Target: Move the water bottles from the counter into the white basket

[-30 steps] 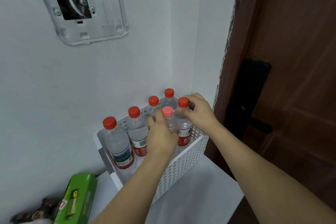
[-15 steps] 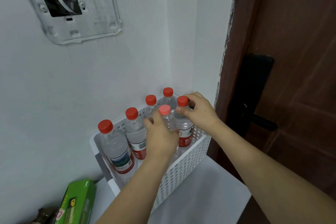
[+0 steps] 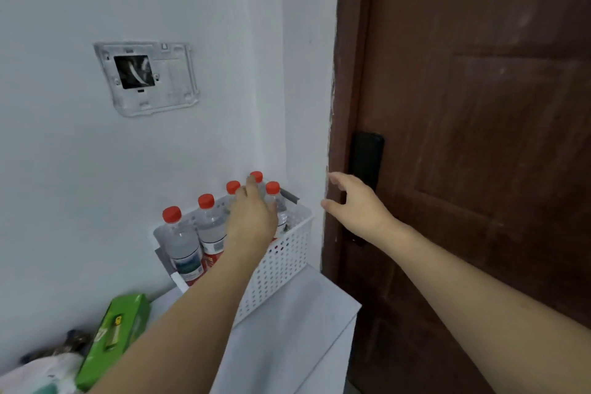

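Left hand grip: the left hand (image 3: 252,217) reaches into the basket with its back towards me; the fingers lie among the bottles, one pointing up between the caps, but whether they curl round a bottle I cannot tell from here.
Right hand grip: the right hand (image 3: 355,205) hangs in the air to the right of the basket, holding nothing, thumb and fingers spread in a loose curve, in front of the door edge.
Water bottles: five red caps show, all upright inside the basket; the nearest-left bottle (image 3: 180,241) and its neighbour (image 3: 209,227) stand along the wall side, two more caps (image 3: 232,186) and (image 3: 256,176) run on towards the corner, and a fifth bottle (image 3: 275,201) stands just right of the left hand, partly hidden by it.
White basket (image 3: 281,262): perforated plastic, set on the white counter (image 3: 287,336) and pushed up against the wall (image 3: 96,169), its far end near the corner.
Wall plate (image 3: 147,77): a pale mounting frame with a dark square hole, above and left of the basket.
Door (image 3: 479,137): dark brown wood on the right, with a black lock panel (image 3: 366,160) just behind the right hand.
Green box (image 3: 115,333): lying on the counter at lower left, well apart from the basket, with some blurred clutter beside it.
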Demonstrator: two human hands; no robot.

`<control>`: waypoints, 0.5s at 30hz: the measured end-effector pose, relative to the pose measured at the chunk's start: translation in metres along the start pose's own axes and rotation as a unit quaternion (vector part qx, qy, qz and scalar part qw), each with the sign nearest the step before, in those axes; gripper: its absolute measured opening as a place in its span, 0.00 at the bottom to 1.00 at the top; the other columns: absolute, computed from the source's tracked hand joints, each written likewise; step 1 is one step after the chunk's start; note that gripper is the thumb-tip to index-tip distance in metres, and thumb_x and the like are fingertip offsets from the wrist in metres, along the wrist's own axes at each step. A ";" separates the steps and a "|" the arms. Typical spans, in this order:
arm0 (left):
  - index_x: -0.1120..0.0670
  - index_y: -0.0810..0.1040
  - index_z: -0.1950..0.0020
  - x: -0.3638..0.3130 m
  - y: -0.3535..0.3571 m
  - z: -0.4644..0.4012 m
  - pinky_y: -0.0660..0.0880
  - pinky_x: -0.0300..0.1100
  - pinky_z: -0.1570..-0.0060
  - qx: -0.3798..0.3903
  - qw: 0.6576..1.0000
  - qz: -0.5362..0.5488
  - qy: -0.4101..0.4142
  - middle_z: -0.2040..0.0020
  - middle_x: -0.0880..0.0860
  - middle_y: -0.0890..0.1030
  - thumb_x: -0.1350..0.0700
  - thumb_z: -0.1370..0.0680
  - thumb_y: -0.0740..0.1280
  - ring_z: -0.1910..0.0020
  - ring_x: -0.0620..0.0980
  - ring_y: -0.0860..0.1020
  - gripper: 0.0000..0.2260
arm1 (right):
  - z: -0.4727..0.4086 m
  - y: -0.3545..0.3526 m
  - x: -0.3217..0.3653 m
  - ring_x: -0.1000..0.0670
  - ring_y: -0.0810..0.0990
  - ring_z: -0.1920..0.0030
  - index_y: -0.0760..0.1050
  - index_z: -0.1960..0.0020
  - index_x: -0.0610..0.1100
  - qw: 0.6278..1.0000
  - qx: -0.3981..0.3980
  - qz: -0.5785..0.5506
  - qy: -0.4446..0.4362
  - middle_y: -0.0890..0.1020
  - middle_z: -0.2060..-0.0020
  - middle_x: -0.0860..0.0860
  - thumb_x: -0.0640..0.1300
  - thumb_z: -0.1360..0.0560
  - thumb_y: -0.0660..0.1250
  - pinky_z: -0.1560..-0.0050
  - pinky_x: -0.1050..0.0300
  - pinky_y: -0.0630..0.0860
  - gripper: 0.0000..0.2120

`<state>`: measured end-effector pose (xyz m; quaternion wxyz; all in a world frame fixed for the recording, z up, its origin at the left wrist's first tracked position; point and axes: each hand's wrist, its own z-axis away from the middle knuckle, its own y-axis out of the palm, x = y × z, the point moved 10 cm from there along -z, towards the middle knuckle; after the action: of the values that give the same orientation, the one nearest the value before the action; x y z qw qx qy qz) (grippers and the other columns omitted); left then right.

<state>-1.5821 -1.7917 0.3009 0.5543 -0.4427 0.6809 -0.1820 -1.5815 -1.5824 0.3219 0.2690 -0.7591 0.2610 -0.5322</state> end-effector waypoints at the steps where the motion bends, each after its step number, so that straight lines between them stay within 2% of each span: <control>1: 0.56 0.59 0.24 -0.020 -0.006 0.009 0.73 0.55 0.42 -0.004 0.999 -0.014 0.031 0.30 0.60 0.69 0.53 0.19 0.63 0.36 0.61 0.72 0.26 | 0.017 -0.018 -0.001 0.50 0.66 0.29 0.61 0.24 0.46 1.000 -0.002 0.009 0.003 0.66 0.27 0.50 0.49 0.23 0.67 0.34 0.60 0.61 0.30; 7: 0.57 0.63 0.25 -0.142 -0.020 0.095 0.69 0.54 0.35 -0.038 0.972 -0.101 0.207 0.29 0.60 0.71 0.49 0.18 0.60 0.32 0.60 0.69 0.23 | 0.128 -0.131 -0.018 0.50 0.64 0.28 0.59 0.23 0.46 0.995 -0.057 0.081 0.021 0.64 0.25 0.49 0.48 0.22 0.66 0.34 0.61 0.60 0.30; 10: 0.59 0.64 0.25 -0.195 -0.017 0.147 0.66 0.54 0.33 -0.041 0.957 -0.119 0.262 0.31 0.61 0.72 0.49 0.18 0.59 0.34 0.61 0.70 0.24 | 0.182 -0.179 -0.029 0.49 0.66 0.29 0.60 0.24 0.46 0.989 -0.078 0.119 0.034 0.65 0.26 0.49 0.48 0.23 0.66 0.36 0.60 0.62 0.30; 15: 0.60 0.65 0.25 -0.264 -0.008 0.230 0.64 0.56 0.32 -0.036 0.940 -0.105 0.322 0.30 0.61 0.71 0.49 0.17 0.59 0.33 0.62 0.69 0.24 | 0.270 -0.243 -0.043 0.47 0.64 0.27 0.60 0.24 0.44 0.978 -0.104 0.168 0.063 0.64 0.26 0.47 0.48 0.24 0.67 0.30 0.55 0.61 0.31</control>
<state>-1.3703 -1.5279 0.3896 0.2664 -0.4494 0.7787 -0.3474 -1.3118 -1.3426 0.3818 0.2577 -0.6930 0.4554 -0.4960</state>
